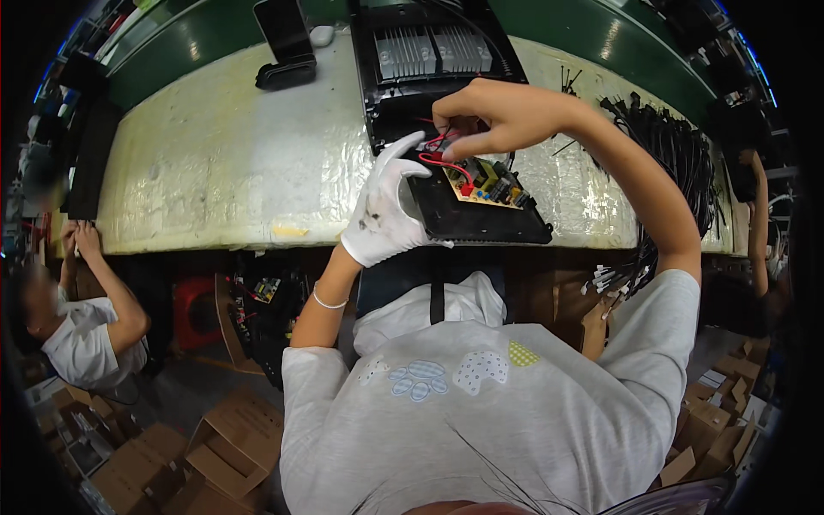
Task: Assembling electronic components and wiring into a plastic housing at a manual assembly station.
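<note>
On the bench in front of me lies a black housing point(446, 225) with a yellowish circuit board point(489, 190) in its near part. A thin red wire point(461, 174) loops up from a red connector on the board. My bare right hand point(493, 116) reaches over from the right, thumb and fingers closed around the wire; the fingertips are partly hidden. At the housing's left edge is my left hand point(384, 206) in a soiled white glove. Its fingers are stretched and apart, the upper ones close to the wire loop, the thumb side by the near edge.
Silver finned heat sinks point(433, 53) sit in the housing's far part. A phone on a stand point(285, 43) is at the back left. Many black cables point(665, 154) hang over the bench's right side. Cardboard boxes point(232, 442) crowd the floor; another person point(90, 313) works at left.
</note>
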`<state>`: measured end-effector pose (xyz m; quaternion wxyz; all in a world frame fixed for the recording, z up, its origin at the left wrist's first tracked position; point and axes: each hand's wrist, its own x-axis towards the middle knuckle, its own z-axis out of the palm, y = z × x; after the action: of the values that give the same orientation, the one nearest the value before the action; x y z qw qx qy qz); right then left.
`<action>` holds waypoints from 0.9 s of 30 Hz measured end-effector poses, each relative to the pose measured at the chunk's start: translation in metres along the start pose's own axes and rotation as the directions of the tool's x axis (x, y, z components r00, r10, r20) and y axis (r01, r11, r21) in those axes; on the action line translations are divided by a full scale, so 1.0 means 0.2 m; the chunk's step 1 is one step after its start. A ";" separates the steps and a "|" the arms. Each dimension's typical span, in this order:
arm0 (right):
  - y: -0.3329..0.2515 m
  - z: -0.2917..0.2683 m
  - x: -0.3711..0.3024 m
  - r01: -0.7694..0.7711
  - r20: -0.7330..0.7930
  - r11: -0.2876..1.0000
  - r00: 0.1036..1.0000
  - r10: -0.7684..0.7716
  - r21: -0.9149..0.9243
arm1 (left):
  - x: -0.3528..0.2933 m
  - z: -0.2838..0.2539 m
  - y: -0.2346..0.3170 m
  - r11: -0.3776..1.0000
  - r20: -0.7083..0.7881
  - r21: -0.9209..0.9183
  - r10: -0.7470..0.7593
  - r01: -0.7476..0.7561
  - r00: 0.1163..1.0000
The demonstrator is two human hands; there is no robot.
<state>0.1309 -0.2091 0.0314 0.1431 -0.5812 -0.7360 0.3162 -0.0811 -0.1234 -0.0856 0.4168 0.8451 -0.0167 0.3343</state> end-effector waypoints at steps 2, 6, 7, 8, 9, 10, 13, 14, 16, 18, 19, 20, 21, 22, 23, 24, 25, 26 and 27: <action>-0.01 0.01 -0.01 -0.079 -0.014 0.997 0.997 0.079 0.004 | 0.05 0.02 -0.04 0.996 0.013 -0.091 -0.012 0.013 1.000; -0.01 0.11 -0.02 -0.141 -0.160 0.987 0.975 0.151 0.075 | 0.09 0.04 -0.09 0.972 0.050 -0.215 -0.086 0.094 0.995; 0.00 0.11 -0.03 -0.144 -0.162 0.986 0.975 0.155 0.078 | 0.09 0.03 -0.09 0.959 0.055 -0.259 -0.106 0.116 0.993; -0.01 0.11 -0.04 -0.180 -0.160 0.977 0.967 0.197 0.113 | 0.09 0.03 -0.10 0.959 0.063 -0.265 -0.087 0.101 0.994; 0.00 0.12 -0.04 -0.216 -0.156 0.965 0.959 0.238 0.148 | 0.08 0.04 -0.11 0.958 0.068 -0.267 -0.091 0.106 0.994; 0.03 0.14 -0.05 -0.142 -0.215 0.975 0.960 0.177 0.168 | 0.08 0.05 -0.12 0.949 0.059 -0.288 -0.118 0.130 0.991; -0.05 0.10 -0.06 -0.255 -0.157 0.947 0.945 0.287 0.198 | 0.09 0.06 -0.13 0.962 0.028 -0.252 -0.103 0.106 0.994; -0.05 0.10 -0.06 -0.258 -0.166 0.948 0.943 0.289 0.189 | 0.10 0.06 -0.13 0.980 0.004 -0.193 -0.048 0.048 0.999; -0.04 0.12 -0.07 -0.260 -0.259 0.957 0.923 0.285 0.127 | 0.10 0.08 -0.16 0.969 -0.015 -0.244 -0.029 0.025 0.999; -0.02 0.14 -0.08 -0.271 -0.311 0.958 0.906 0.287 0.095 | 0.13 0.08 -0.16 0.951 -0.015 -0.308 -0.019 0.014 1.000; -0.01 0.16 -0.08 -0.226 -0.380 0.970 0.892 0.244 0.093 | 0.13 0.08 -0.17 0.950 -0.008 -0.312 -0.019 0.015 1.000; 0.00 0.16 -0.09 -0.180 -0.447 0.980 0.872 0.197 0.081 | 0.14 0.08 -0.17 0.940 0.015 -0.337 -0.047 0.050 0.999; 0.01 0.17 -0.10 -0.183 -0.449 0.980 0.871 0.200 0.080 | 0.15 0.08 -0.18 0.929 0.038 -0.361 -0.075 0.084 0.996; 0.02 0.17 -0.11 -0.073 -0.511 0.994 0.859 0.025 -0.075 | 0.16 0.07 -0.17 0.928 0.038 -0.363 -0.071 0.080 0.997; 0.03 0.17 -0.13 0.033 -0.539 0.972 0.828 -0.158 -0.234 | 0.18 0.06 -0.16 0.937 0.062 -0.336 -0.078 0.094 0.995; 0.02 0.15 -0.15 0.050 -0.480 0.970 0.862 -0.162 -0.239 | 0.19 0.05 -0.15 0.946 0.085 -0.307 -0.085 0.107 0.993; 0.03 0.15 -0.16 0.049 -0.478 0.970 0.864 -0.162 -0.240 | 0.19 0.06 -0.15 0.945 0.082 -0.309 -0.085 0.106 0.993; 0.03 0.14 -0.17 0.080 -0.440 0.966 0.879 -0.184 -0.245 | 0.19 0.07 -0.15 0.905 0.093 -0.380 -0.169 0.192 0.981; 0.03 0.13 -0.17 0.111 -0.401 0.963 0.892 -0.206 -0.247 | 0.19 0.07 -0.15 0.851 0.111 -0.448 -0.252 0.275 0.961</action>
<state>0.1293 -0.2493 0.0131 0.2603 -0.5856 -0.7627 0.0871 -0.0338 -0.1050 -0.0896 0.6458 0.7246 0.0108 0.2403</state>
